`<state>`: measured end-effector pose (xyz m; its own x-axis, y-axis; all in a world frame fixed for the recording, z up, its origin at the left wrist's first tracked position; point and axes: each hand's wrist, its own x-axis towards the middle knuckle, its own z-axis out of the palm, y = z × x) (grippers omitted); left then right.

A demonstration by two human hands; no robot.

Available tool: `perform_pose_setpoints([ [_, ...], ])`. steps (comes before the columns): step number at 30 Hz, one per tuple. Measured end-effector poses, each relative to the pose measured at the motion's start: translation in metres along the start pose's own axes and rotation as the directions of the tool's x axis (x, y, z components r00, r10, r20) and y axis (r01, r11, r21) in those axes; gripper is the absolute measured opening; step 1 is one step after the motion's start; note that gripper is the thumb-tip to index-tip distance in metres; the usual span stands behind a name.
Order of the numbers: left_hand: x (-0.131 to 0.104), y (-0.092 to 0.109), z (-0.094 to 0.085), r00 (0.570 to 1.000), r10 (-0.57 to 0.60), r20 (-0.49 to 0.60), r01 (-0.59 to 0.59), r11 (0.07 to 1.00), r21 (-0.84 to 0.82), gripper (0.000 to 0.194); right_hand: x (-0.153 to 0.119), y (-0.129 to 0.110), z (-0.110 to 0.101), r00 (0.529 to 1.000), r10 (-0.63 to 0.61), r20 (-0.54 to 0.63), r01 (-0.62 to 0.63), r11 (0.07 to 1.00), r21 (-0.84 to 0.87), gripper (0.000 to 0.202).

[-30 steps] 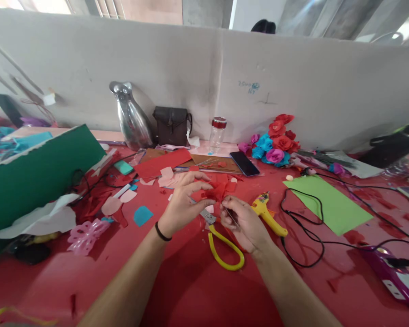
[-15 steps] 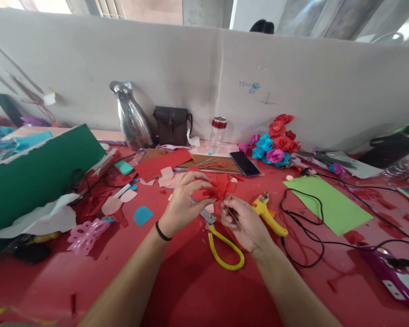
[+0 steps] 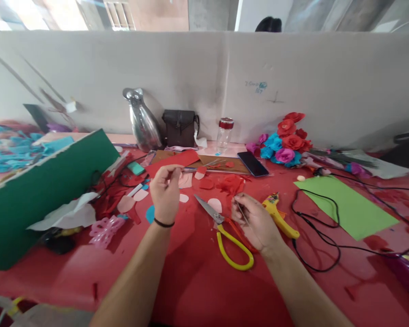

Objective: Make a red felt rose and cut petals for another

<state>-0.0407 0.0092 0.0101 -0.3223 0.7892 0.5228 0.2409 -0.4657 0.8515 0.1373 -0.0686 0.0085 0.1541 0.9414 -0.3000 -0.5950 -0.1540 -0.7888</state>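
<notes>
The right hand (image 3: 254,220) has its fingers pinched around a thin stick (image 3: 241,212). The red paper flower (image 3: 232,184) is just past those fingertips, over the red counter (image 3: 194,281). I can't tell if the stick goes right into it.

The left hand (image 3: 165,195) is up on the other side, well apart from the flower. Its fingers are bent in close together, right by the end of a thin shiny tool (image 3: 189,169). I can't tell if they have hold of it.

Big scissors (image 3: 219,218) lie between the two hands. One handle is yellow and one is red, and the right hand is over part of the red one. The yellow glue gun (image 3: 281,220) is just beside the right hand, on its outer side. Little pink paper bits (image 3: 214,205) are near the scissors. Farther back are a black phone (image 3: 253,164), a glass jar (image 3: 224,137) with a red lid, and a bunch of bright paper flowers (image 3: 286,143).
</notes>
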Motion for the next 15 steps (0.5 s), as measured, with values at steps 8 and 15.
perform_pose_setpoints([
  [8,0.038,-0.049,-0.042,0.949,-0.313,0.031,0.238,0.78,0.579,0.02,0.001,0.002,-0.005,1.0,-0.03,-0.001,0.03,0.998,0.054,0.021],
  [15,0.029,-0.05,-0.036,0.812,-0.52,0.266,0.041,0.504,0.863,0.011,0.001,0.0,-0.005,0.997,-0.073,-0.012,0.074,0.995,0.069,0.018],
])
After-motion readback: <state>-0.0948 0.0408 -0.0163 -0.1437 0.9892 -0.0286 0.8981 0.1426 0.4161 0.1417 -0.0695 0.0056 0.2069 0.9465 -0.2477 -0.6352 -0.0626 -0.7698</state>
